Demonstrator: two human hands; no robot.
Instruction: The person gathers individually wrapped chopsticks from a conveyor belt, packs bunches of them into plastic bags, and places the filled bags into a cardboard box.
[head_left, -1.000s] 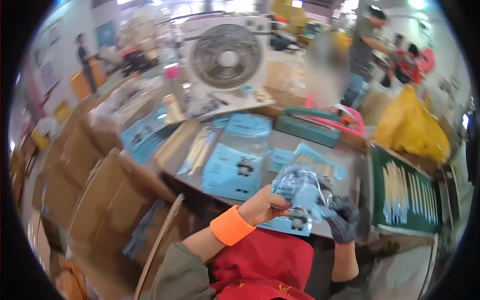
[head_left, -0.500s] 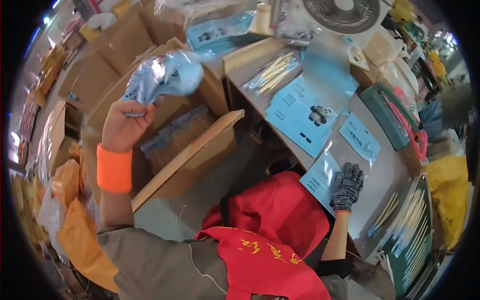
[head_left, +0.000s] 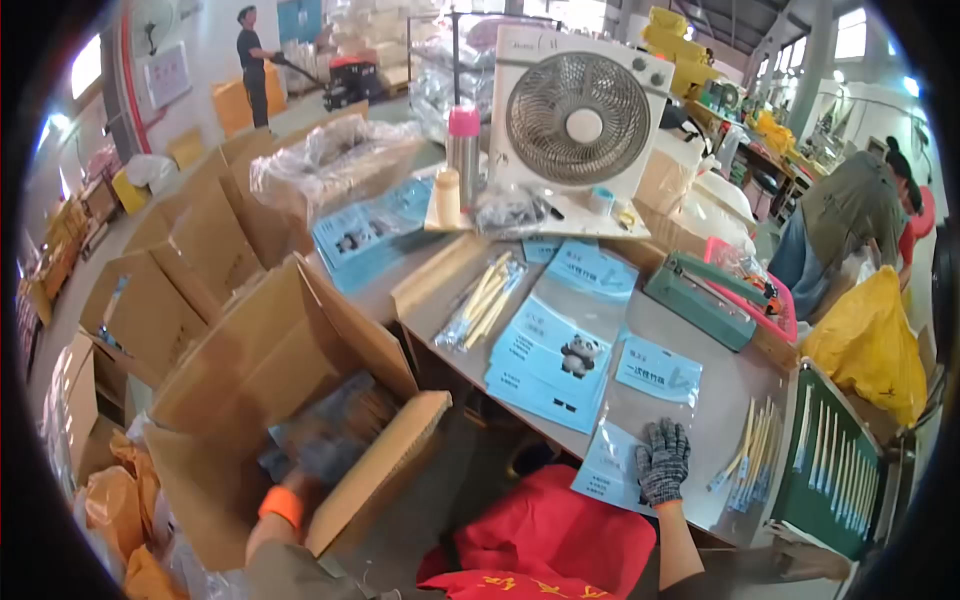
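My left hand (head_left: 308, 484), with an orange wristband, reaches down into an open cardboard box (head_left: 250, 370). It is smeared by motion beside dark blue-grey packs (head_left: 340, 420) inside, and its fingers do not show clearly. My right hand (head_left: 663, 462), in a grey knitted glove, lies with fingers extended on the lower part of a clear and blue plastic bag (head_left: 612, 462). That bag's blue header (head_left: 658, 372) points away from me. Just beyond it is a stack of blue panda-printed bags (head_left: 548, 345). Wrapped chopsticks (head_left: 752, 462) rest to the right of my glove.
More chopsticks (head_left: 484, 305) lie left of the stack, and others line a green board (head_left: 830, 460) at right. A green sealing device (head_left: 700, 300) stands beside a pink basket (head_left: 780, 300). Behind are a box fan (head_left: 585, 120) and a thermos (head_left: 463, 150). Two people are farther off.
My left hand has gone down into the box; the blue plastic package it held up is no longer seen in it. The view has tilted up. My right hand stays on the bag.
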